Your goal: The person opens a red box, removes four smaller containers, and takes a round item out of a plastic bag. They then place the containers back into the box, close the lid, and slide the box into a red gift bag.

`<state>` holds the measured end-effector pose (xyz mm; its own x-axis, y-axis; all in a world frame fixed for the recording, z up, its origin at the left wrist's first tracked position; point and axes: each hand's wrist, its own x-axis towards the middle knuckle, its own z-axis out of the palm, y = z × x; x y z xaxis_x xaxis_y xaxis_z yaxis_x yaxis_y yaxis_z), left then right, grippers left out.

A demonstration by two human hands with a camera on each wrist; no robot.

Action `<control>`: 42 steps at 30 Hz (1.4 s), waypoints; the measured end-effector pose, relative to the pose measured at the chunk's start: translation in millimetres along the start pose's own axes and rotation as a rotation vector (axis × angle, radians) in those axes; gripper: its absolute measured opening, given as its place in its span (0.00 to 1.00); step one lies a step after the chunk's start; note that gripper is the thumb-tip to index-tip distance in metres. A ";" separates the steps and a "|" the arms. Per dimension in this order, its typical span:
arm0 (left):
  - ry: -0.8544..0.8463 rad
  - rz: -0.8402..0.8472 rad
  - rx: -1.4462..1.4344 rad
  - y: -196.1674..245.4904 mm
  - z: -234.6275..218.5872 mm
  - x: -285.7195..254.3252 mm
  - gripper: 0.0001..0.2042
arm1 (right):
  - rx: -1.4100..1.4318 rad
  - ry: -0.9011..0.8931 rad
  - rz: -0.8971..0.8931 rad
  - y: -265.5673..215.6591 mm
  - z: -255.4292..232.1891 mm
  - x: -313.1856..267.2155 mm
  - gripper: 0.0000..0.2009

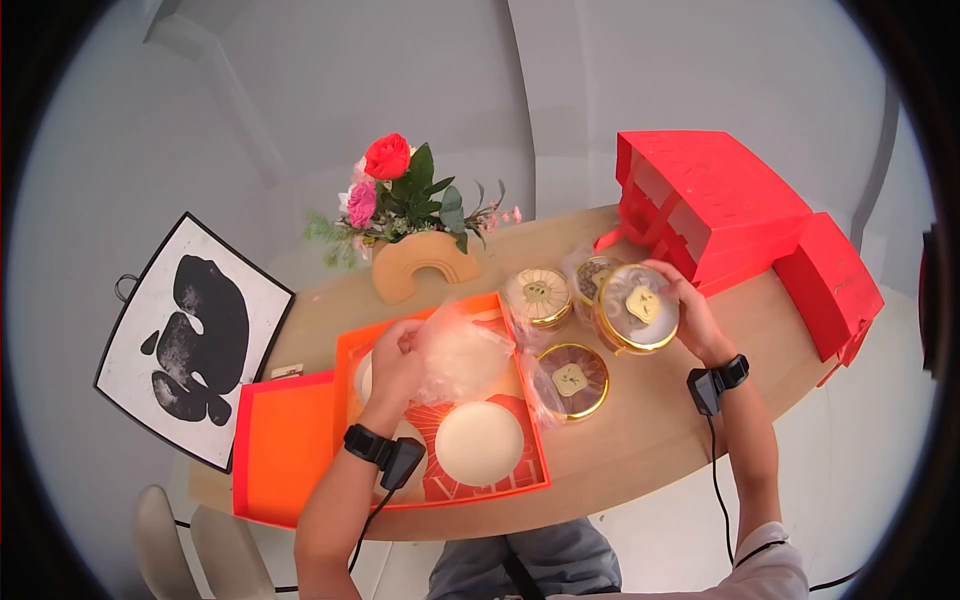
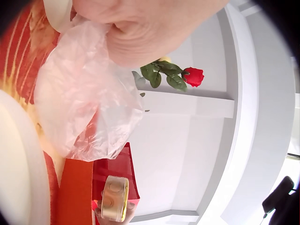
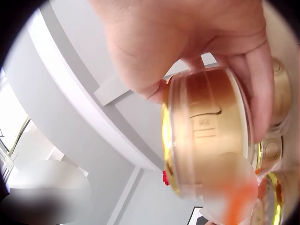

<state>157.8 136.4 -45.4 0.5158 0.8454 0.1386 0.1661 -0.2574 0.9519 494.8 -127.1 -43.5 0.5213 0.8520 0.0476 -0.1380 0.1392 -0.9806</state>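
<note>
My left hand is over the open orange gift box, its curled fingers gripping a crumpled clear plastic bag. In the left wrist view the bag hangs from the fingers and looks see-through. Round cream-coloured recesses show in the box's red printed insert. On the right, my right hand holds a round clear-lidded tin with a gold rim, thumb and fingers on either side of it. The right wrist view shows the tin's pale gold side. Close by stand more gold-rimmed tins.
A red carrier box stands at the back right. Behind the orange box is an arched vase with flowers. An orange lid and a black-and-white picture are on the left. Plastic wrap lies beside the tins.
</note>
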 end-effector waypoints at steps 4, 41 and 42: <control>0.006 0.000 0.037 -9.9 -1.3 3.1 0.12 | 0.116 -0.149 0.059 8.3 -24.8 -7.3 0.28; -0.003 -0.112 0.046 1.7 -0.1 -2.0 0.17 | -0.480 -0.046 0.127 33.4 -30.4 -12.4 0.22; -0.009 -0.120 0.049 1.4 -0.5 -1.6 0.18 | -0.492 -0.057 0.090 35.7 -31.4 -11.4 0.22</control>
<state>156.9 134.9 -44.1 0.4973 0.8673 0.0218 0.2683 -0.1776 0.9468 510.4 -147.7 -85.0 0.4772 0.8777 -0.0444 0.2403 -0.1789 -0.9541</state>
